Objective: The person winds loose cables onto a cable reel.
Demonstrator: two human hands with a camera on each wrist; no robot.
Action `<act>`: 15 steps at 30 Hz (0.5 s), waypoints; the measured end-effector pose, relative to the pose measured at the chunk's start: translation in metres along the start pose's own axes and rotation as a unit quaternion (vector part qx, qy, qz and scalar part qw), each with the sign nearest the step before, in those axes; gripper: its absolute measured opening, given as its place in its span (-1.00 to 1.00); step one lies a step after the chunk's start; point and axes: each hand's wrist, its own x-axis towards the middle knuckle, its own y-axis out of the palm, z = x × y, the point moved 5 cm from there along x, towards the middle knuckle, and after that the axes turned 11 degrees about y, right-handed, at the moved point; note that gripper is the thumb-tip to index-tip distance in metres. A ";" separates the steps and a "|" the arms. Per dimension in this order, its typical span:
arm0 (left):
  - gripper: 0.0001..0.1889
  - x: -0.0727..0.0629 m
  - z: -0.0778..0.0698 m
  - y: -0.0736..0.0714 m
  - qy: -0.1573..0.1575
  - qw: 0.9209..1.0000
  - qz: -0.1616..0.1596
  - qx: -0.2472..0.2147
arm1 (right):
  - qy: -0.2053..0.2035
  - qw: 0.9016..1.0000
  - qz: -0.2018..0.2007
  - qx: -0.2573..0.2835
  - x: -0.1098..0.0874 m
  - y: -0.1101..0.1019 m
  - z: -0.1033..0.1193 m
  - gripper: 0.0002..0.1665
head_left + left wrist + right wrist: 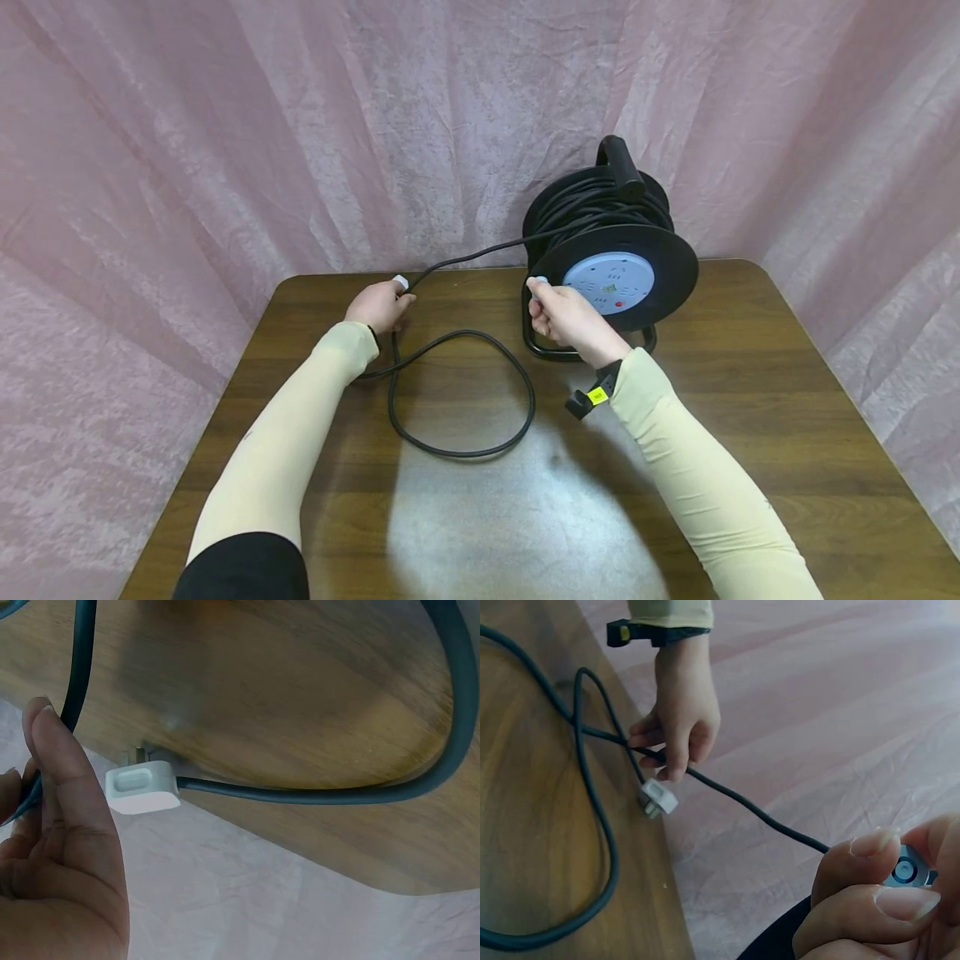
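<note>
A black cable reel with a pale blue socket face stands on a black tube frame at the table's back right. My right hand is at its front; its fingers grip a small pale blue knob. To the left, my left hand holds the black cable, which passes between thumb and fingers and runs up to the wound drum. Close beside that hand is a white plug, its metal pins pointing away, on the cable's end. The palm side of the left hand is hidden from the head view.
A loose loop of cable lies on the wooden table between the arms. Behind the table's back edge hangs a pink curtain. A black carrying handle tops the reel.
</note>
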 end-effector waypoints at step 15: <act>-0.61 -0.005 -0.014 0.007 0.020 1.000 0.019 -0.002 | -0.021 1.000 -0.012 -0.006 -0.007 -0.015 0.016 -0.27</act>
